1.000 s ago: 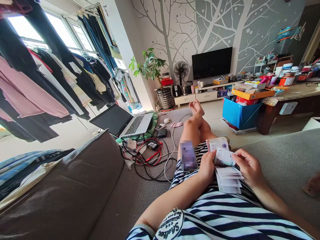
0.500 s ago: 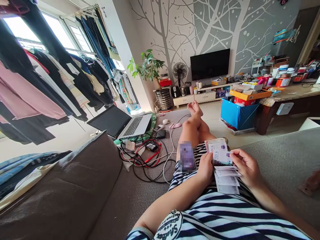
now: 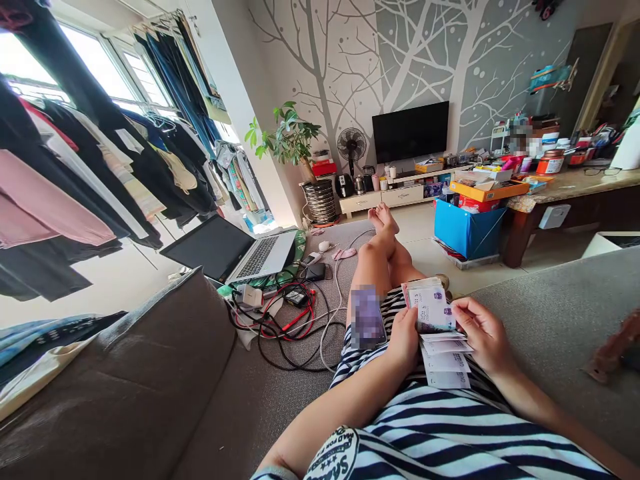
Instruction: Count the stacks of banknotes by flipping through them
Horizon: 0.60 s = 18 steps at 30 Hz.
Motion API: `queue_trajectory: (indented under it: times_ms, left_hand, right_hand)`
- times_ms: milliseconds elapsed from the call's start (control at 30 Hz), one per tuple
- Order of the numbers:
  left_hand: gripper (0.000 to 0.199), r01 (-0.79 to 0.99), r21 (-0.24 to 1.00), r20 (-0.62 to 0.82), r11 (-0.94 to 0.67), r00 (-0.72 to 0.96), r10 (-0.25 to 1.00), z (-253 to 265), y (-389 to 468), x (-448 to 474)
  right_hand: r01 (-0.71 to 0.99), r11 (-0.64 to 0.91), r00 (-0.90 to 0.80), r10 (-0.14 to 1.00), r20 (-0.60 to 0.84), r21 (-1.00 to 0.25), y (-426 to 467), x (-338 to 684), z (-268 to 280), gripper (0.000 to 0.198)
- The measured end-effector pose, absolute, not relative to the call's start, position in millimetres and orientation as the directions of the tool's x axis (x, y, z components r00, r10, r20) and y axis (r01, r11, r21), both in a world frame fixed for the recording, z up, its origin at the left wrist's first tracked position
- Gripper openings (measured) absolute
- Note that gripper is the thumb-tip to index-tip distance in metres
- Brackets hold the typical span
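A stack of banknotes point(image 3: 427, 303), pale with purple print, is held above my lap. My left hand point(image 3: 404, 339) is closed round its left edge, the thumb lying on top. At the stack's right edge, my right hand point(image 3: 483, 335) pinches the corner of an upper note between thumb and fingers. Several more notes point(image 3: 447, 363) hang fanned out below the stack, overlapping each other between my two hands; what holds their upper ends is hidden. A phone point(image 3: 369, 319) with a blurred screen rests on my thigh, left of my left hand.
I sit on a grey sofa point(image 3: 550, 320) with legs stretched out. To the left lie an open laptop point(image 3: 260, 257) and tangled cables point(image 3: 295, 333). A blue storage box point(image 3: 467, 230) stands by a cluttered table point(image 3: 590, 187). A brown object point(image 3: 613, 347) lies on the sofa at right.
The view has turned slightly right, so most things sit further left. Both hands keep their grip on the banknotes, with the right hand still at the upper note's corner.
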<state>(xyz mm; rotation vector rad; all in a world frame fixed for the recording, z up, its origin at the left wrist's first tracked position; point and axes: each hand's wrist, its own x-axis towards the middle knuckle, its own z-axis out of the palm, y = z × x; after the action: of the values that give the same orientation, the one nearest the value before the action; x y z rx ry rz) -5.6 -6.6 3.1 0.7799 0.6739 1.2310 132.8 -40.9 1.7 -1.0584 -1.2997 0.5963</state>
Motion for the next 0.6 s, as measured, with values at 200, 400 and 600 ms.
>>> queue_trajectory:
  times_ms: [200,400,600]
  left_hand:
    - [0.031,-0.575,0.800,-0.042,0.173,0.233,0.972,2,-6,-6]
    - [0.033,-0.583,0.793,-0.038,0.177,0.243,0.969,0,-5,-6]
    - [0.030,-0.572,0.798,-0.051,0.188,0.248,0.967,0,-5,-6]
  right_hand:
    - [0.140,0.469,0.164,0.858,0.487,-0.872,-41,134,-2,0.043]
    - [0.179,0.425,0.206,0.865,0.457,-0.887,-34,135,-5,0.043]
    - [0.238,0.392,0.284,0.847,0.449,-0.889,-25,137,-13,0.043]
